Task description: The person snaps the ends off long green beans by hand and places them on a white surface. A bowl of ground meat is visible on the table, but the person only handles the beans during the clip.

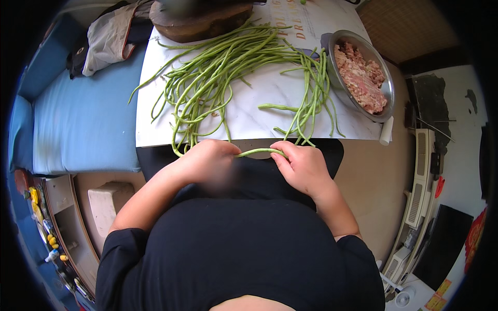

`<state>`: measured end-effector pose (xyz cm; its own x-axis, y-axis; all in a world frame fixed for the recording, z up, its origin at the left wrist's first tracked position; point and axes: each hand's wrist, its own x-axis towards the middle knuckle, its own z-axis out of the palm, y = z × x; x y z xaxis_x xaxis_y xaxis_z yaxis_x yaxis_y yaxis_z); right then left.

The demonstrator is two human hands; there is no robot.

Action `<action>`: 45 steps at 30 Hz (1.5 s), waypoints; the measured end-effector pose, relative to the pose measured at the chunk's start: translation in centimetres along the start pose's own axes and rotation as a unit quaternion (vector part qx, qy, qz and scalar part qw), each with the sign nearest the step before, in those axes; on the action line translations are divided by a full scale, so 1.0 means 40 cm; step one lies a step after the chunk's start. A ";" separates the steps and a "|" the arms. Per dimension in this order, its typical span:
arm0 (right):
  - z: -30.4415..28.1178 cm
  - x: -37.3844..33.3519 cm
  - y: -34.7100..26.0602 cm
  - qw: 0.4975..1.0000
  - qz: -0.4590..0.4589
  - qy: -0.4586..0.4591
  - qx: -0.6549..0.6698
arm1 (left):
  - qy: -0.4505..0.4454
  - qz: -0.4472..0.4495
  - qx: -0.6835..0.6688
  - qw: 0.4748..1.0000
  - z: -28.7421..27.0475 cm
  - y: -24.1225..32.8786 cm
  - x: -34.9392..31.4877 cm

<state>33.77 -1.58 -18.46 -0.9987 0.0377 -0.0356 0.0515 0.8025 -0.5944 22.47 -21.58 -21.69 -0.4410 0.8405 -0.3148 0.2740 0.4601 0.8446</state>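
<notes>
Between my two hands, just off the table's near edge, a single green long bean (254, 152) is stretched roughly level. My left hand (212, 158) is closed around its left part, its lower side blurred. With thumb and fingers, my right hand (303, 163) pinches the right part. A large tangled pile of long beans (233, 59) covers the middle and left of the white marble-patterned table (249, 122), some hanging over the near edge. To its right lies a smaller bunch (314, 88), just beyond my right hand.
A metal bowl (338, 85) of minced meat (360, 78) stands at the table's right edge. At the far left is a thick round wooden chopping board (194, 26). A blue sofa (88, 122) with clothes (106, 44) on it and a pale stool (106, 205) are to the left.
</notes>
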 end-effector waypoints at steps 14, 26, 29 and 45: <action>-0.046 0.053 0.053 0.949 0.103 0.251 0.159 | 0.287 -0.095 -0.489 0.818 -0.107 -0.096 0.054; 0.012 0.137 0.242 0.960 0.071 0.253 -0.100 | 0.351 -0.105 0.296 0.882 -0.138 -0.161 0.115; 0.024 0.131 0.220 0.974 0.064 0.213 0.044 | 0.372 -0.084 0.255 0.888 -0.143 -0.132 0.105; -0.032 0.202 0.070 0.620 0.150 0.011 0.770 | 0.160 0.190 0.027 0.968 -0.008 0.038 -0.012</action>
<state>25.83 1.75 -19.38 -0.9417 0.0694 -0.3292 0.1632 -0.7616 -0.6272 22.82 -21.39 -20.12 -0.5398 0.8238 0.1730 0.5089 0.1556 0.8467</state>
